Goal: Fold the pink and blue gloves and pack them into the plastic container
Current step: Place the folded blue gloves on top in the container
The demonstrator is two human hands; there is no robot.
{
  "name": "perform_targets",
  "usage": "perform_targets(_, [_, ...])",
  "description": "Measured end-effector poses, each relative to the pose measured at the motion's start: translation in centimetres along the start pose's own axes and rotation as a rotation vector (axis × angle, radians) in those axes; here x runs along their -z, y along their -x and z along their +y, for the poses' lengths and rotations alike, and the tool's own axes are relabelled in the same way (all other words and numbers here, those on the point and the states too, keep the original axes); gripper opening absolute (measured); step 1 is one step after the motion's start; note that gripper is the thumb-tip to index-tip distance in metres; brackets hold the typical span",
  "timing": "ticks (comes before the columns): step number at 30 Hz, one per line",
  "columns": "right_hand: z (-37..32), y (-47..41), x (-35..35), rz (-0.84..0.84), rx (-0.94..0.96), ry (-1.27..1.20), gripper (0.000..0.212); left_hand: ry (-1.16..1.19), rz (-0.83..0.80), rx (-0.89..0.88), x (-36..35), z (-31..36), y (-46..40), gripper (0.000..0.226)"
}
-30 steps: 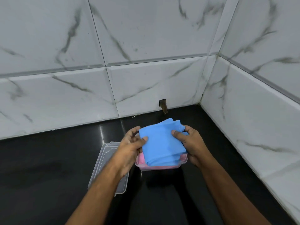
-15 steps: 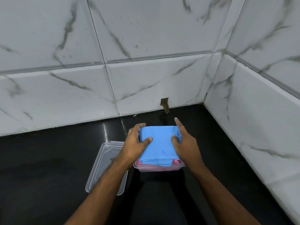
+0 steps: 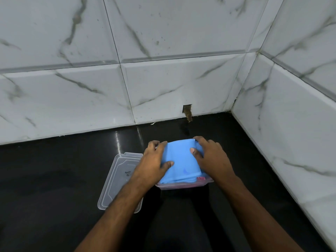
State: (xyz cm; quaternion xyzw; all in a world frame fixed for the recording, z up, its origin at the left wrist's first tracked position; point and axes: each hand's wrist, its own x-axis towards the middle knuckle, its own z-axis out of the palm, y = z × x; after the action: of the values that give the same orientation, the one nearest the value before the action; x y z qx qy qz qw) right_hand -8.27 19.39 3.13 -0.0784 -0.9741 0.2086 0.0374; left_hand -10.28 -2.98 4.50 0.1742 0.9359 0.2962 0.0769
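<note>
The folded blue gloves [image 3: 180, 161] lie flat on top of the clear plastic container [image 3: 183, 185], which stands on the black counter. A sliver of the pink gloves [image 3: 200, 178] shows beneath them at the container's near right corner. My left hand [image 3: 153, 161] rests on the blue stack's left edge, thumb on top and fingers curled over the far corner. On the right edge my right hand [image 3: 211, 158] presses down, its thumb on the cloth. Both hands hide the container's side walls.
The clear lid [image 3: 118, 180] lies flat on the counter just left of the container, partly under my left forearm. White marble-tile walls close the back and the right side. A small hole with a brown stub [image 3: 187, 113] sits at the back wall's base.
The blue stack went from held tilted above the container to pressed flat into it. My hands shifted to its side edges, and my right forefinger curled down.
</note>
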Motion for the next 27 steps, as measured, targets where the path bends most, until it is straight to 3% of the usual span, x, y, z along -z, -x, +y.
perform_targets(8, [-0.2, 0.4, -1.1, 0.049, 0.009, 0.000, 0.027, -0.239, -0.045, -0.021, -0.1, 0.0, 0.0, 0.069])
perform_targets(14, [-0.6, 0.8, -1.4, 0.088, 0.046, 0.134, 0.033, -0.452, -0.180, -0.043, 0.8, 0.2, -0.5, 0.082])
perform_targets(21, [-1.1, 1.7, -0.5, 0.135, 0.071, 0.064, 0.040, -0.380, -0.235, -0.041, 1.5, 0.4, -0.4, 0.092])
perform_targets(24, [-1.6, 1.5, 1.2, 0.184, 0.215, 0.086, 0.060, -0.349, -0.200, -0.060, 1.7, 0.5, -0.1, 0.088])
perform_targets(27, [-2.4, 1.1, 2.3, -0.026, 0.419, 0.211, 0.067, -0.406, -0.193, -0.086, 1.6, 0.4, -0.1, 0.090])
